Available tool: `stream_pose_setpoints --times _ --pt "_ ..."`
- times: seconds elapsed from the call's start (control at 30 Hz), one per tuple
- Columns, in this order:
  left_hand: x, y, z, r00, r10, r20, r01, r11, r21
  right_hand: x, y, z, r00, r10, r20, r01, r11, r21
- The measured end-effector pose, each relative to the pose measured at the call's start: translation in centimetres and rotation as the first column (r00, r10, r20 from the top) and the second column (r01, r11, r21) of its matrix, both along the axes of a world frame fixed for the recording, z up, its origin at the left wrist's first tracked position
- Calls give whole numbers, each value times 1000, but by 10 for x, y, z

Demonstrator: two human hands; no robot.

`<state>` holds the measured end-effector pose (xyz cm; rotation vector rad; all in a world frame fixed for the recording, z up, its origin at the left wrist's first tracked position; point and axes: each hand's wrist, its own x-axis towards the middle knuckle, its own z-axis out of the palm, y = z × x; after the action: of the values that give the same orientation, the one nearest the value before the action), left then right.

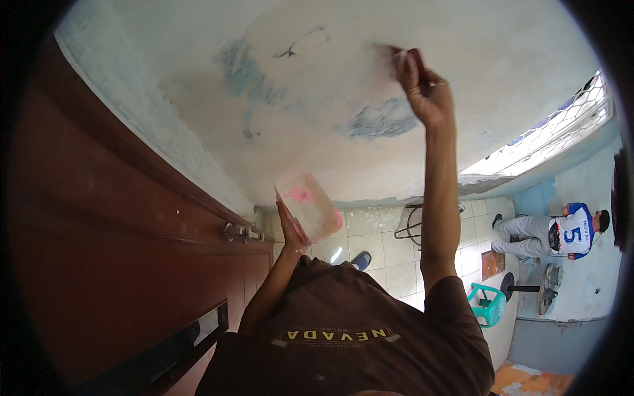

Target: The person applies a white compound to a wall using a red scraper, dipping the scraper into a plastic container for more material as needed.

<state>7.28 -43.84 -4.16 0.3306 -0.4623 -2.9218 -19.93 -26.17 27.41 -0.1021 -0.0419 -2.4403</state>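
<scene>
Up at the pale, patchy wall (297, 132) with blue smudges, my right hand (426, 92) has its fingers closed round a small reddish-brown item, too blurred to name, at or close to the surface. Lower and to the left, my left hand (292, 231) grips the side of a translucent plastic container (316, 208) with pink stains on it, held out above the tiled floor.
A brown door (132, 218) with a bolt fills the left. To the right are a grilled window (538, 135), a person (568, 230) in a white-and-blue shirt, a green plastic stool (487, 303) and a curved metal frame (406, 234). Pale tiles (376, 234) cover the floor.
</scene>
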Motion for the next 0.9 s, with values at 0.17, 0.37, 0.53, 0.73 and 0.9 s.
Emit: stream_pose_setpoints --times 0.17,0.37,0.53,0.73,0.9 --pt "5 -1 -3 999 -37 -2 37 999 16 49 2 -25 943 -242 -229 285 942 177" --pt "11 3 -5 997 -62 41 61 998 20 53 -56 -159 984 -10 177 -62 915 399" --pt "12 1 -8 998 -26 61 29 998 -51 -3 -20 -41 988 118 100 -112 992 -62" --pt "19 1 8 997 2 80 -3 1000 15 47 6 -2 927 -295 -230 325 940 105" --pt "10 4 0 999 -15 37 13 999 52 45 4 -142 971 -239 -11 203 801 563"
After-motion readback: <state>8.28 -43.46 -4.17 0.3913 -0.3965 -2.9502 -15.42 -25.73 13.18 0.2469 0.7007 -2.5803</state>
